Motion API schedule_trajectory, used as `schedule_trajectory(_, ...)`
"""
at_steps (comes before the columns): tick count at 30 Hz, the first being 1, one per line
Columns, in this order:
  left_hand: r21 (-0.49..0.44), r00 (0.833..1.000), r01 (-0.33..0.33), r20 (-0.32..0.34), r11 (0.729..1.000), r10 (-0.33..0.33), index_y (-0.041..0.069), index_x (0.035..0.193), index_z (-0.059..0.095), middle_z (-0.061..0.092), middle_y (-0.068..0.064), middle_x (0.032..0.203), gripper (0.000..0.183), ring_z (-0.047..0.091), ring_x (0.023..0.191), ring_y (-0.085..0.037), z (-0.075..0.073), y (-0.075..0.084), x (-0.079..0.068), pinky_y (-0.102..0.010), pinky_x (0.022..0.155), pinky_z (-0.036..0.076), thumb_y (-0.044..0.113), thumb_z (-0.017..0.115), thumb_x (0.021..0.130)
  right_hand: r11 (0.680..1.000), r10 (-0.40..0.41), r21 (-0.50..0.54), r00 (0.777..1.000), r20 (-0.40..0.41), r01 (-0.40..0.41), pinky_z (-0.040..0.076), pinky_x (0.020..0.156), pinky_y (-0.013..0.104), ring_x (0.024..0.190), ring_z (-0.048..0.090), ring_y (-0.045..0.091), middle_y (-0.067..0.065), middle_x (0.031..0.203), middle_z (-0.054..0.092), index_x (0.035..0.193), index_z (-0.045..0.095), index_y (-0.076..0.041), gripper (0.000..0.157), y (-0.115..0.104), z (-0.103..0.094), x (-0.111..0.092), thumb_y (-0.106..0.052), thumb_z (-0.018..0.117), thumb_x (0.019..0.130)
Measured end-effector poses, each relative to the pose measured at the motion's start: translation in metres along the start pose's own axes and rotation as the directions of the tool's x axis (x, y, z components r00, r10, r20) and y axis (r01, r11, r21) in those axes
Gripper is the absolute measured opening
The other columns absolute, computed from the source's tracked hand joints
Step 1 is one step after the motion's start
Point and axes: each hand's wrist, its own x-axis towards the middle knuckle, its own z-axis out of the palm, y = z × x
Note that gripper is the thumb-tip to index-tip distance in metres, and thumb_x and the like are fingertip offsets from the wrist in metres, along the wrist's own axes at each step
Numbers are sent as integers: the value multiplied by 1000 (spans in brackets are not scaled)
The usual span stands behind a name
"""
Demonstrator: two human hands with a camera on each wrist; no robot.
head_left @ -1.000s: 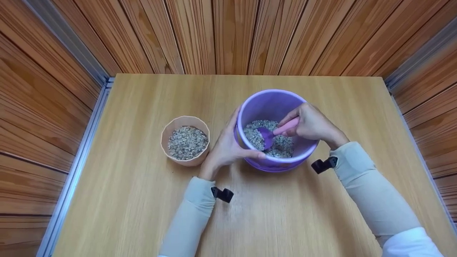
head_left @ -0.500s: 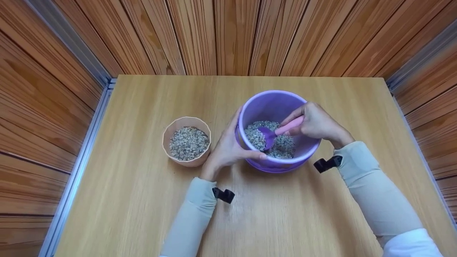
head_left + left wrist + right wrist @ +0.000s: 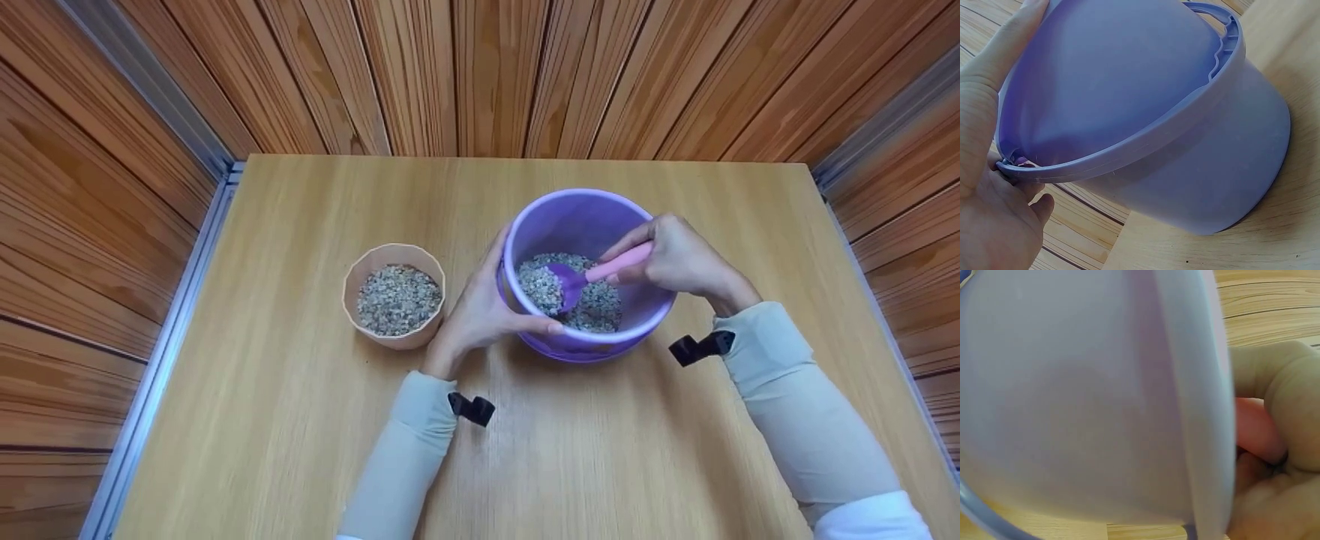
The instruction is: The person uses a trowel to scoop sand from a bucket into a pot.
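A purple bucket (image 3: 585,217) stands tilted toward me on the table, with gravel (image 3: 600,306) in its bottom. My left hand (image 3: 480,311) grips its left side, thumb on the near rim and fingers round the outer wall. In the left wrist view, the bucket's swing handle (image 3: 1145,140) runs close to those fingers. My right hand (image 3: 679,255) holds a toy shovel by its pink handle (image 3: 621,262), reaching over the right rim. The shovel's purple blade (image 3: 571,285) is inside the bucket against the gravel. In the right wrist view, the bucket wall (image 3: 1072,399) hides the blade.
A peach, many-sided pot (image 3: 360,330) filled with gravel stands left of the bucket, close to my left wrist. The wooden table (image 3: 285,420) is bounded by plank walls (image 3: 487,75) at the back and both sides.
My right hand has drawn slightly to the right with the shovel, and the blade has shifted a little right inside the bucket. My left hand keeps its grip on the bucket.
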Motion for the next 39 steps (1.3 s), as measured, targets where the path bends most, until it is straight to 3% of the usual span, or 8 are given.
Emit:
schedule_trajectory(4,-6,1000,-7,2,1000,7,28,164,12,30,1,163,145,33,147,-18,0,0,0,-41,123,21,40,103,52,999,1,45,1000,-2,-1,63,67,42,78,73,34,15,99,73,103,80,-6,24,3,-3,-7,-7,87,80)
schedule_trajectory(9,0,1000,-2,-2,1000,2,29,164,12,29,3,163,145,32,146,-15,0,0,0,-42,122,22,41,102,51,997,4,72,1000,-9,-3,63,66,36,81,73,36,17,102,74,105,80,-4,25,6,-3,-16,-11,86,82)
schedule_trajectory(16,-13,1000,3,-8,1000,-3,27,164,12,29,3,163,145,31,146,-14,-1,0,0,-42,122,22,37,103,52,992,1,123,997,-78,9,62,68,31,77,73,24,17,100,76,107,78,-1,34,4,2,-23,-15,89,79)
schedule_trajectory(21,-17,1000,-1,-4,1000,0,27,164,12,29,1,163,144,31,146,-14,1,-1,0,-41,122,21,35,103,53,984,10,177,990,-144,16,62,73,35,79,74,22,18,99,75,109,77,1,36,8,6,-30,-18,89,80)
schedule_trajectory(28,-4,1000,13,-11,1000,-13,29,164,13,28,2,164,145,29,147,-16,1,1,-1,-43,123,20,37,103,52,964,54,265,968,-247,14,62,71,39,83,75,26,16,103,74,114,74,5,44,14,9,-41,-21,88,82)
schedule_trajectory(35,12,999,41,-11,999,-41,31,164,13,28,3,164,145,30,147,-16,1,1,-1,-44,122,20,41,103,50,943,79,331,941,-328,36,61,76,30,87,74,17,6,102,76,114,74,6,47,19,8,-53,-21,90,79)
schedule_trajectory(39,2,999,35,-10,999,-35,30,164,13,29,1,163,145,31,146,-17,1,0,-1,-44,122,21,38,103,51,910,100,409,930,-355,58,60,80,27,89,75,18,8,98,77,113,74,6,43,22,5,-61,-15,90,78)
